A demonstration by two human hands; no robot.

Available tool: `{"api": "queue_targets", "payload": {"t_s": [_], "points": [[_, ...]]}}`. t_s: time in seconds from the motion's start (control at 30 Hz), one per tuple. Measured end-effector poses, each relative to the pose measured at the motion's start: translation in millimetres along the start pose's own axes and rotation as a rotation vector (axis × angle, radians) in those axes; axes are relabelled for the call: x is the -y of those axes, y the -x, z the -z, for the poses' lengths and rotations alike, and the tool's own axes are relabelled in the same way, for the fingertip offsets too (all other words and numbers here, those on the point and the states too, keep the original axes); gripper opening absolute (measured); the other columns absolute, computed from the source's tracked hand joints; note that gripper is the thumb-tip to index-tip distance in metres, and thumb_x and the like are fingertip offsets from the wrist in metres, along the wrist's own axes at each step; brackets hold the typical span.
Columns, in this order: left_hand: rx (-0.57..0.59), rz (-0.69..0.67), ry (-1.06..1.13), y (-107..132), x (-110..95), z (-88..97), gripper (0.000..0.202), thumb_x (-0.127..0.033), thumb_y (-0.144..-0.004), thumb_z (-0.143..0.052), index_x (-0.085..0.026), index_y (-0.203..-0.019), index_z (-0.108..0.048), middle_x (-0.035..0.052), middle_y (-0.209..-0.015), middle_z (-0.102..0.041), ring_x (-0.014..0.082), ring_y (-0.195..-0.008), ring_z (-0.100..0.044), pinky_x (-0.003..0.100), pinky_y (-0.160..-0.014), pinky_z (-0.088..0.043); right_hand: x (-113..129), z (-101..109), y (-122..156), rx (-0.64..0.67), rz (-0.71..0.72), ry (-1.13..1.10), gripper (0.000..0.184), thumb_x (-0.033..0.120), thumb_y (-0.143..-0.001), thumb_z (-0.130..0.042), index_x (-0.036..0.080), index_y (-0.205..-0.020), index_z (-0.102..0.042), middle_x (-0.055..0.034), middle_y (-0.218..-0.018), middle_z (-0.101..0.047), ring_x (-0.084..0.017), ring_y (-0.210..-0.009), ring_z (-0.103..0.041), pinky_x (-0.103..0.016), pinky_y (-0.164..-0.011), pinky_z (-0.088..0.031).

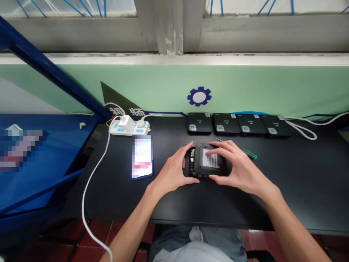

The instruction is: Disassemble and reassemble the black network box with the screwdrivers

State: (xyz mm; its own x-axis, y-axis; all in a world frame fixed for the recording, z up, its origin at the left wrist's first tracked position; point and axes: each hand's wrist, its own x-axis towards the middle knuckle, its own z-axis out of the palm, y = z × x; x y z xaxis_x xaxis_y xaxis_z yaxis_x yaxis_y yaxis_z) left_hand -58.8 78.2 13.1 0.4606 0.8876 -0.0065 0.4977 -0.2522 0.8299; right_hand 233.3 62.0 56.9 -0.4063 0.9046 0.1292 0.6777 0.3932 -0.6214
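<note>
In front of me is a black set-top box with its label-bearing cover (200, 163) shifted to the right. Along the left side, a strip of green circuit board (192, 160) shows in the lower shell. My left hand (177, 167) curves around the box's left end, thumb at the near edge and fingers at the far edge. With thumb and fingers, my right hand (231, 163) grips the cover from the right, a finger lying over the white label (209, 158). A green-handled tool (251, 154), probably a screwdriver, lies partly hidden behind that hand.
Several closed black boxes (200, 123) stand in a row along the back of the black table (174, 203). Left of my hands lies a lit phone (142, 156), below a white power strip (131, 127). A white cable (89, 182) hangs over the front edge.
</note>
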Motion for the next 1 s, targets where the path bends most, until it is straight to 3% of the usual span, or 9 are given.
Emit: {"api": "queue_targets", "payload": {"t_s": [0.13,0.27,0.4,0.53,0.77,1.0], "points": [[0.007,-0.001,0.001,0,0,0.3,0.128,-0.033,-0.075,-0.110,-0.033,-0.183,-0.041,0.0099,-0.143,-0.073,0.0214,-0.089,-0.066,0.043,-0.096,-0.066,-5,-2,12,-0.263,-0.121,-0.267,0.057,0.041,-0.082,-0.103,0.037,-0.135,-0.082,-0.0079,-0.164,-0.072,-0.039,-0.152,-0.066,-0.060,-0.126,-0.055],[0.021,-0.005,-0.011,0,1,0.1,0.130,-0.034,-0.075,-0.111,-0.036,-0.183,-0.038,0.0094,-0.155,-0.069,0.0185,-0.086,-0.059,0.042,-0.095,-0.065,-3,-11,18,-0.509,-0.263,-0.895,0.061,0.045,-0.078,-0.105,0.032,-0.134,-0.084,-0.0104,-0.156,-0.079,-0.039,-0.154,-0.068,-0.058,-0.137,-0.049],[0.024,-0.012,-0.016,-1,2,0.2,0.132,-0.030,-0.076,-0.110,-0.039,-0.183,-0.034,0.0088,-0.165,-0.064,0.0167,-0.084,-0.056,0.040,-0.094,-0.065,13,-17,19,-0.482,-0.380,-1.444,0.085,0.079,-0.090,-0.084,0.031,-0.160,-0.072,-0.0113,-0.167,-0.072,-0.039,-0.163,-0.062,-0.062,-0.142,-0.044],[0.022,-0.015,-0.045,-1,3,1.0,0.127,-0.029,-0.078,-0.108,-0.039,-0.182,-0.036,0.0068,-0.157,-0.067,0.0171,-0.084,-0.059,0.039,-0.090,-0.064,25,-26,21,-0.358,-0.488,-1.746,0.085,0.093,-0.099,-0.061,0.034,-0.159,-0.072,-0.0104,-0.166,-0.073,-0.035,-0.156,-0.068,-0.061,-0.139,-0.048],[0.019,-0.003,-0.051,-2,3,0.7,0.123,-0.027,-0.075,-0.110,-0.034,-0.178,-0.043,0.0063,-0.151,-0.068,0.0175,-0.085,-0.060,0.038,-0.091,-0.063,31,-35,21,-0.246,-0.607,-1.851,0.081,0.092,-0.100,-0.056,0.032,-0.151,-0.076,-0.0108,-0.148,-0.084,-0.032,-0.133,-0.082,-0.056,-0.131,-0.057],[0.014,-0.028,-0.055,-1,4,0.1,0.123,-0.031,-0.078,-0.109,-0.037,-0.180,-0.040,0.0066,-0.157,-0.065,0.0175,-0.084,-0.060,0.038,-0.089,-0.063,26,-31,18,-0.263,-0.585,-1.640,0.084,0.094,-0.104,-0.039,0.030,-0.143,-0.078,-0.0115,-0.158,-0.078,-0.035,-0.141,-0.078,-0.059,-0.128,-0.059]]}}
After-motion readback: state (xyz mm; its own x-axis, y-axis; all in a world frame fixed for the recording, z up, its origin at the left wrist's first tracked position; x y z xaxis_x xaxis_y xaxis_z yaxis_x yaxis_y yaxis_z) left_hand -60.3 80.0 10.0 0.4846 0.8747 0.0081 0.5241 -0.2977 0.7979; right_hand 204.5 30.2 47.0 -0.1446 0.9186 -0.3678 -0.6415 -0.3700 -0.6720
